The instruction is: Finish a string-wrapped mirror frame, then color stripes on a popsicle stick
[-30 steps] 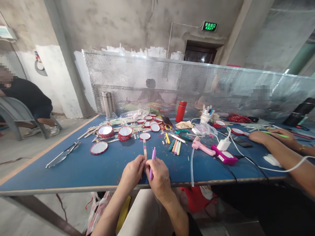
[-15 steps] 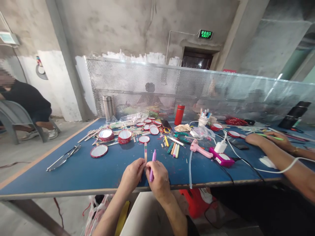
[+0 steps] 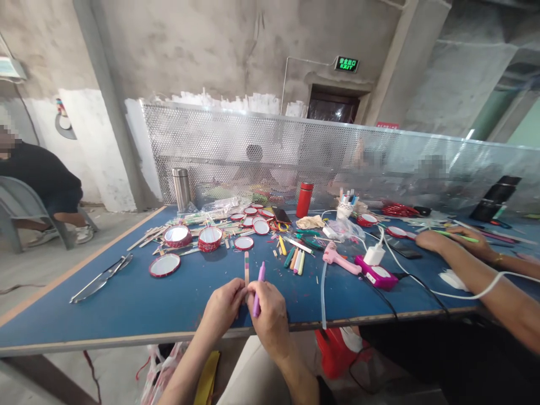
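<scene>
Left-hand fingers point(image 3: 235, 296) pinch an upright craft stick point(image 3: 246, 269) — right-hand fingers point(image 3: 265, 296) grip a purple marker point(image 3: 260, 277), tip up, just beside the stick at its 3 o'clock.

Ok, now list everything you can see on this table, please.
Red-rimmed mirrors: several, red, left of centre.
Steel flask: one, silver, far edge.
Red flask: one, red, far edge.
Glue gun: one, pink, right of centre.
Coloured sticks: several, mixed, centre.
Green pen: one, green, in co-worker's hand, far right.
Striped stick: one, multicoloured, upright, near front edge.
Purple stick: one, purple, in right hand.
Left hand: one, bare, at striped stick.
</scene>
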Motion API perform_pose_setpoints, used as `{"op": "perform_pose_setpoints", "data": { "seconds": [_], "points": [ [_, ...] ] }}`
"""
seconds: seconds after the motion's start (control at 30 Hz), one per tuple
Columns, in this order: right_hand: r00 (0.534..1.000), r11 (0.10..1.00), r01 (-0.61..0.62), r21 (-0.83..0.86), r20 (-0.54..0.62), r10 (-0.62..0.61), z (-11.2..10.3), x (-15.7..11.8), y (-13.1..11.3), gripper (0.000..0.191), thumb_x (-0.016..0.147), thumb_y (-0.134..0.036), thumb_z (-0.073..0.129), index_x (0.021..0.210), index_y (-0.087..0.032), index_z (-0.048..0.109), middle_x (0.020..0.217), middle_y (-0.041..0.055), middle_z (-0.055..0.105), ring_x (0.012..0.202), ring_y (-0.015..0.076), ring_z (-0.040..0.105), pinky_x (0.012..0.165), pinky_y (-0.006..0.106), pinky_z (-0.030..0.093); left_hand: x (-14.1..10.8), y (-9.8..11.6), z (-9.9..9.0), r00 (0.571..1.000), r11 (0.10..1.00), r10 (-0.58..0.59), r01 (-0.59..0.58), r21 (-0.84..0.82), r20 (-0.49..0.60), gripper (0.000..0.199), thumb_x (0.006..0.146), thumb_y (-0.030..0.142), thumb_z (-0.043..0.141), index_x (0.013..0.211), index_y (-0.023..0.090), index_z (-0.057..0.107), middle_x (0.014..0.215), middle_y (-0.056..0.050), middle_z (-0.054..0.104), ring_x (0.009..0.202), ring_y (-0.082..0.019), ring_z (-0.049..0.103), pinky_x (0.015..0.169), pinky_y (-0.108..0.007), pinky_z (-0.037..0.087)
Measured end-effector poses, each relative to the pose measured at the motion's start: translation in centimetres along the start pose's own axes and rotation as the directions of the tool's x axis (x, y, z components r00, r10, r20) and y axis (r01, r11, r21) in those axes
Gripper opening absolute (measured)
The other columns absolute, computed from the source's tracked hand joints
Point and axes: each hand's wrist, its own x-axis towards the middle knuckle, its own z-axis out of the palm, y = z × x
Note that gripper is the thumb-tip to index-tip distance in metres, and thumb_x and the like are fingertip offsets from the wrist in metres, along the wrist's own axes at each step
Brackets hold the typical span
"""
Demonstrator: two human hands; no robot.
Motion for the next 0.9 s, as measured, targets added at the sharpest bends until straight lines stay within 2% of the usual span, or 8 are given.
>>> {"op": "perform_pose_setpoints", "data": {
  "seconds": [0.2,0.3,0.4,0.5,0.6,0.73,0.8,0.9],
  "points": [
    [0.996,0.995,-0.089,0.053,0.02,0.088,-0.2,0.0,-0.2,0.013,0.094,-0.02,0.046,0.096,-0.019,0.058,0.077,0.0045,0.068,0.071,0.0185,0.064,0.065,0.026,0.043,0.0,0.2,-0.3,0.999,0.999,0.034,-0.035,0.016,0.022,0.026,0.082,0.037,0.039,0.062,0.023,0.045,0.053,0.004,0.049,0.05,-0.012,0.045,0.052,-0.021,0.033],
    [0.977,0.966,-0.21,0.152,-0.008,0.213,-0.6,-0.1,0.0,0.019,0.095,-0.031,0.048,0.105,-0.018,0.058,0.086,0.0071,0.07,0.075,0.0191,0.066,0.066,0.027,0.046,0.0,0.2,-0.4,0.998,1.0,0.011,-0.011,0.006,0.061,0.029,0.084,0.039,0.038,0.062,0.022,0.048,0.049,0.006,0.046,0.047,-0.012,0.044,0.052,-0.021,0.033],
    [0.926,0.856,-0.327,0.4,-0.044,0.375,-1.2,0.1,0.4,0.028,0.094,-0.039,0.048,0.111,-0.018,0.057,0.088,0.0061,0.069,0.071,0.0165,0.066,0.065,0.027,0.049,0.0,0.4,-0.4,0.997,1.0,-0.011,0.009,0.023,0.075,0.029,0.085,0.037,0.04,0.063,0.022,0.052,0.048,0.006,0.048,0.046,-0.012,0.046,0.053,-0.021,0.034],
    [0.908,0.713,-0.302,0.633,-0.037,0.418,-2.1,0.7,1.0,0.03,0.094,-0.041,0.047,0.111,-0.019,0.058,0.076,0.0001,0.064,0.059,0.0123,0.06,0.062,0.027,0.05,-0.1,0.7,-0.5,0.997,0.999,0.011,-0.014,0.038,0.077,0.026,0.084,0.032,0.043,0.064,0.021,0.054,0.054,0.004,0.054,0.049,-0.011,0.047,0.054,-0.02,0.035],
    [0.877,0.595,-0.291,0.75,-0.04,0.48,-2.7,1.2,1.7,0.027,0.091,-0.04,0.053,0.105,-0.019,0.061,0.065,-0.0034,0.058,0.056,0.0111,0.055,0.056,0.024,0.046,-0.3,0.8,-0.5,0.998,0.999,0.026,-0.029,0.04,0.06,0.024,0.084,0.029,0.043,0.066,0.021,0.056,0.057,0.004,0.057,0.051,-0.011,0.048,0.055,-0.02,0.035],
    [0.812,0.435,-0.335,0.836,0.023,0.583,-2.9,1.0,2.4,0.027,0.089,-0.042,0.056,0.098,-0.018,0.064,0.066,-0.0027,0.057,0.057,0.0106,0.053,0.054,0.023,0.043,-0.5,0.8,-0.4,0.998,0.997,0.047,-0.05,0.063,0.048,0.025,0.085,0.028,0.043,0.065,0.021,0.056,0.061,0.002,0.059,0.058,-0.013,0.052,0.058,-0.02,0.036],
    [0.813,0.439,-0.348,0.829,0.033,0.582,-2.8,0.8,2.5,0.031,0.091,-0.044,0.05,0.095,-0.017,0.065,0.065,-0.0022,0.056,0.057,0.0109,0.052,0.054,0.024,0.042,-0.5,0.8,-0.3,0.997,0.994,0.059,-0.064,0.092,0.051,0.026,0.086,0.027,0.042,0.064,0.021,0.056,0.064,0.001,0.061,0.062,-0.013,0.053,0.06,-0.021,0.036],
    [0.818,0.521,-0.366,0.771,0.0,0.575,-2.8,0.5,2.2,0.031,0.093,-0.043,0.048,0.092,-0.017,0.065,0.059,-0.0045,0.051,0.051,0.01,0.049,0.052,0.023,0.04,-0.4,0.9,-0.3,0.997,0.989,0.05,-0.057,0.135,0.055,0.027,0.087,0.026,0.04,0.065,0.022,0.056,0.066,0.0,0.062,0.063,-0.014,0.055,0.061,-0.021,0.036]
  ]
}}
